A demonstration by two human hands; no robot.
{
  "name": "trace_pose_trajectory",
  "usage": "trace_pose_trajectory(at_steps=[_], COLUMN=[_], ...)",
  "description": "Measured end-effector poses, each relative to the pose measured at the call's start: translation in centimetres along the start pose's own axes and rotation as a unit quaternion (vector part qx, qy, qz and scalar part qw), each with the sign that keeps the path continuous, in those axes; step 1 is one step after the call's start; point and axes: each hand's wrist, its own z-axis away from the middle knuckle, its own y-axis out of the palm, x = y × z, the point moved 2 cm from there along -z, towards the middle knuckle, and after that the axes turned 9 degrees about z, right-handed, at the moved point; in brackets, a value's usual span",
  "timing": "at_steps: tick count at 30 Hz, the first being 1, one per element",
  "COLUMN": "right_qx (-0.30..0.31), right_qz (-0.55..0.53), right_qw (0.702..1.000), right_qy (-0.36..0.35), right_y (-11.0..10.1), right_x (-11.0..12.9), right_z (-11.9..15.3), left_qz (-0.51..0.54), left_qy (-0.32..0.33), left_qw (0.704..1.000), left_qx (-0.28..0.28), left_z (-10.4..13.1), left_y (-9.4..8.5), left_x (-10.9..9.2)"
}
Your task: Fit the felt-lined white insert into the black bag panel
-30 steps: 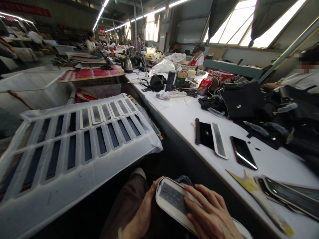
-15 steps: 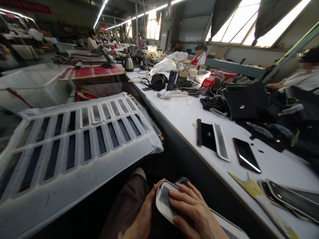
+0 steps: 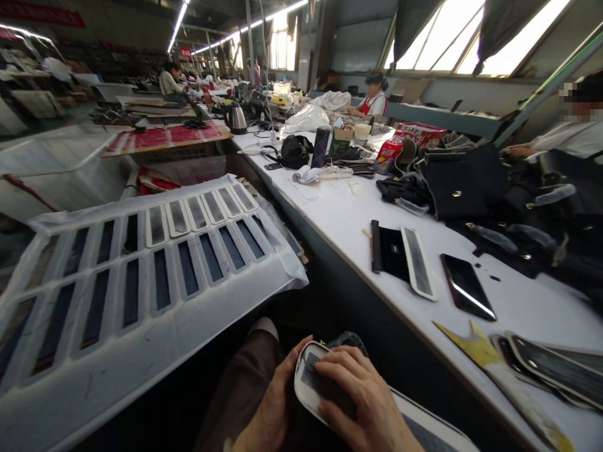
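Observation:
Over my lap lies a long, round-ended panel (image 3: 305,394) with a white border and a dark grey middle. My left hand (image 3: 276,398) grips it at the near-left end, thumb along the rim. Across its top, the bent fingers of my right hand (image 3: 360,392) press on the grey strip and curl around the edge. Part of the panel is hidden under that hand; its far end shows at the lower right. A dark, crinkled piece (image 3: 348,341) shows just behind my right fingers; I cannot make out what it is.
Left, a pale sheet-covered board (image 3: 179,333) holds several white-edged strips (image 3: 176,218). On the white table (image 3: 330,220) lie a phone (image 3: 467,285), a dark piece with a white-edged strip (image 3: 418,262), a yellow-ended tool (image 3: 490,358), stacked panels (image 3: 556,364) and black bags (image 3: 464,182). Co-workers sit beyond.
My right fingers have curled and drawn in closer on the panel, where they were stretched flatter before. My left hand keeps its hold. The whole view has shifted slightly.

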Motion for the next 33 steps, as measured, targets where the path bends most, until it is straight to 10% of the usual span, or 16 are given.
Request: trace_pose_trajectory(at_steps=[33], right_qx=[-0.024], right_qz=[-0.007], right_qw=[0.995], right_qy=[0.098], right_y=[0.1], right_x=[2.0], right_z=[-1.5], left_qz=[-0.007], left_qy=[-0.053], left_qw=[0.998], left_qx=[0.013], left_z=[0.1], left_y=[-0.4], left_x=[-1.5])
